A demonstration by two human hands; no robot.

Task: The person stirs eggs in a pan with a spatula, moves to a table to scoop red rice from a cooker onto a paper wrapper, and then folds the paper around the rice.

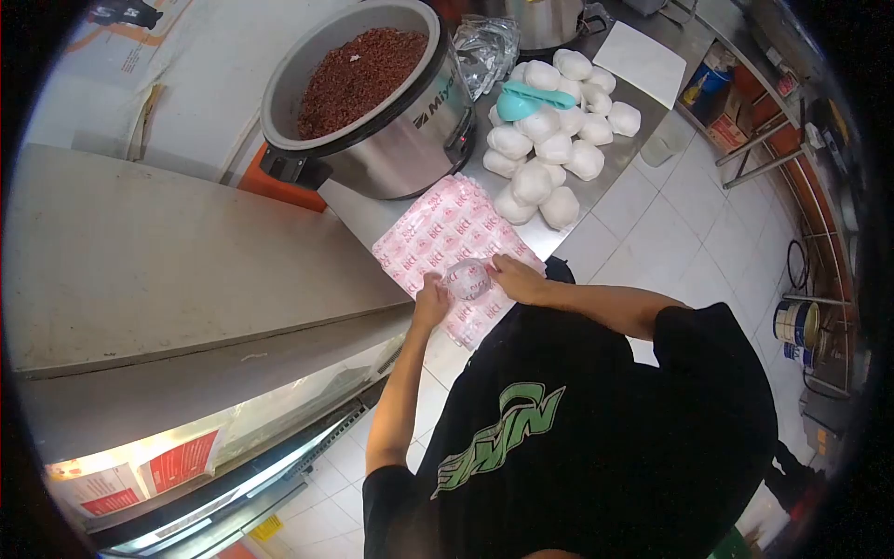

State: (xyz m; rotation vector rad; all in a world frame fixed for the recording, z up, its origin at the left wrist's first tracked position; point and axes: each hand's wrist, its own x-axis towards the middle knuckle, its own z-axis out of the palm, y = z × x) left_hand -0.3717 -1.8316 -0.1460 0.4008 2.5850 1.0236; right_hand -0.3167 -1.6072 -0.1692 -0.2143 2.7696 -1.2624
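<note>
A rounded bundle (467, 279) in pink-and-white printed paper lies on a stack of matching wrapping paper (438, 224) on the metal table. My left hand (431, 300) is closed at the bundle's left side, fingers pinching the paper. On its right side my right hand (516, 279) is closed on the paper too. What is inside the bundle is hidden. Beyond the stack, several white rounded packets (533, 184) are heaped together. A turquoise scoop (523, 100) lies on top of them.
A large open cooker (400, 154) holds reddish-brown cooked grain (358, 79). Crumpled clear plastic (486, 51) sits beside it. A white sheet (641, 65) rests at the table's far end. A grey panel (177, 261) stands at left, shelving (754, 102) at right.
</note>
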